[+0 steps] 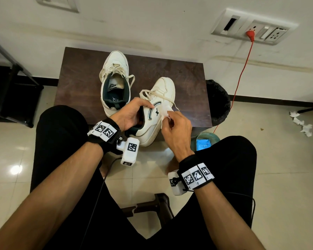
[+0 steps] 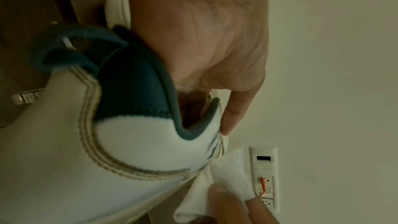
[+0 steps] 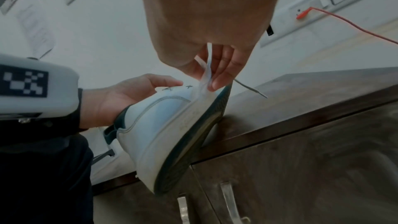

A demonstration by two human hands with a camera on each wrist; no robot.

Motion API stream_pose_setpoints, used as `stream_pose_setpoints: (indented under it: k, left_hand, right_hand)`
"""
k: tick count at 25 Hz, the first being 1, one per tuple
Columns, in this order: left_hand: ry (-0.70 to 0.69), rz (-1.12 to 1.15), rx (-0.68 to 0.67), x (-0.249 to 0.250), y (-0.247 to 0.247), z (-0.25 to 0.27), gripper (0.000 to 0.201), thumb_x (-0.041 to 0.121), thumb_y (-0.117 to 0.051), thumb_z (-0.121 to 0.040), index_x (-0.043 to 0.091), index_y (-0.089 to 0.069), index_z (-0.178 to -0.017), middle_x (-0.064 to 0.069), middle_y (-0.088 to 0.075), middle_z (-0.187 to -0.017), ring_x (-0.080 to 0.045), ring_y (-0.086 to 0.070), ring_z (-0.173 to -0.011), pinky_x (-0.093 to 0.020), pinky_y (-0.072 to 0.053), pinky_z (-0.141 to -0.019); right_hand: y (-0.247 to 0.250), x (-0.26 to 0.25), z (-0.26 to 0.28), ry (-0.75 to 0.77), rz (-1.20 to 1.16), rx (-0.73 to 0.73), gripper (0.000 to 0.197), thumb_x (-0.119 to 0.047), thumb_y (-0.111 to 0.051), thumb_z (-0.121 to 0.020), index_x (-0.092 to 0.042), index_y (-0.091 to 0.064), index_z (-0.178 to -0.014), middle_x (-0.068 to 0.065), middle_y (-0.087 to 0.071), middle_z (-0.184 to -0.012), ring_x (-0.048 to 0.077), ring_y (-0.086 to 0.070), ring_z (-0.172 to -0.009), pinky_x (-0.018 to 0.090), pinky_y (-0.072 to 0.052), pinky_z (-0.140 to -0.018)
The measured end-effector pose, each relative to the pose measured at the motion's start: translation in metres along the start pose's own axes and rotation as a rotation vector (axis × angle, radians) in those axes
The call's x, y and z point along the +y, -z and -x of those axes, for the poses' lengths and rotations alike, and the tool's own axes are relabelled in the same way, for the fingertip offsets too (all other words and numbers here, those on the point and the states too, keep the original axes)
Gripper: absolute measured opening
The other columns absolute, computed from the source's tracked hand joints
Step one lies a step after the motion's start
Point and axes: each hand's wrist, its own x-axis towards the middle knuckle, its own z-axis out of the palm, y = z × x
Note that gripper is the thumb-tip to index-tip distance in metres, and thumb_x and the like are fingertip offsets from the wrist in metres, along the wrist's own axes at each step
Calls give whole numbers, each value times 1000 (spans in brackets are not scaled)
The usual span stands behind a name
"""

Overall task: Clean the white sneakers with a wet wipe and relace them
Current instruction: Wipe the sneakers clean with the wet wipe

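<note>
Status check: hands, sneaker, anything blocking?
Left hand grips tilted sneaker at collar. Right hand pinches wet wipe against its side. Loose laces; nothing blocking.

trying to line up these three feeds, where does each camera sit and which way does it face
Head: worn on the head, facing down and forward at the table; shows both forearms, left hand, right hand, both knees.
Left wrist: along the left hand toward the wall; its fingers inside the held sneaker at the collar.
Right wrist: along the right hand, whose fingers pinch the wet wipe against the sneaker's side; the left hand shows too.
Shared: all three show the held sneaker and the wipe.
</note>
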Motion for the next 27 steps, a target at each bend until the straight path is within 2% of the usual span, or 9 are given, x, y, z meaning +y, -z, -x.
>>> stream_pose_setpoints:
  k: [2,5,8,10,13,16,20,24,27]
  left_hand:
    - [4,5,1,0,2,0,36,4,-58,-91,4,-69,-125,-19,-70,-121,-31,-68,-108,-46,-49,-111]
    - [45,28,-20,1,2,1,33,5,-56,-89,5,-70,-119,-16,-71,-114,-28,-70,-99,-43,-49,-110]
    - [78,10,-48,0,3,0,35,4,-54,-90,4,-70,-121,-15,-72,-113,-28,-70,-100,-42,-49,-110]
    - [96,-16,-47,-2,1,0,33,8,-57,-92,4,-71,-121,-15,-74,-111,-28,-71,-98,-42,-51,-108]
    - [81,-70,-1,-3,2,0,19,21,-62,-99,8,-74,-107,-10,-78,-97,-23,-74,-85,-35,-59,-88]
    - [86,-55,30,-4,4,0,21,30,-63,-100,11,-73,-103,-8,-78,-90,-20,-74,-74,-29,-60,-70]
    - [64,-47,39,-3,2,-1,25,31,-59,-103,11,-74,-103,-7,-79,-90,-19,-76,-77,-30,-61,-73]
    - [93,-60,42,1,4,2,24,31,-60,-102,11,-74,-100,-9,-78,-92,-21,-74,-79,-33,-59,-77]
    - [73,-44,60,1,6,0,22,27,-62,-101,10,-74,-103,-10,-78,-95,-21,-74,-81,-33,-60,-79]
  right_hand:
    - [-2,0,0,25,-15,23,11,-18,-68,-91,-14,-65,-81,-2,-60,-81,12,-50,-65,25,-38,-59]
    - [-5,2,0,25,-15,70,23,-36,-74,-93,-13,-75,-96,-4,-68,-93,9,-58,-74,19,-47,-68]
    - [-6,5,-5,5,-8,151,14,-24,-77,-93,-12,-72,-88,-6,-64,-83,10,-54,-69,21,-37,-64]
    - [-4,12,-8,18,-20,161,7,-15,-76,-93,-8,-75,-95,-1,-69,-88,11,-58,-73,19,-40,-68]
    - [-10,6,5,92,-31,87,4,-5,-73,-92,-7,-76,-93,3,-68,-87,12,-56,-72,24,-46,-66]
    - [-18,-2,19,250,1,7,14,2,-74,-87,-6,-78,-98,6,-66,-87,19,-59,-73,26,-47,-67]
    - [-12,8,9,180,-13,92,17,0,-73,-89,-6,-79,-103,6,-68,-91,22,-64,-77,33,-55,-70]
    - [-18,0,24,320,-26,-13,18,4,-75,-87,-4,-79,-102,6,-67,-87,20,-62,-74,23,-49,-70]
    - [-12,11,12,142,-79,144,13,1,-75,-89,-5,-80,-98,3,-69,-89,13,-61,-76,21,-51,-72]
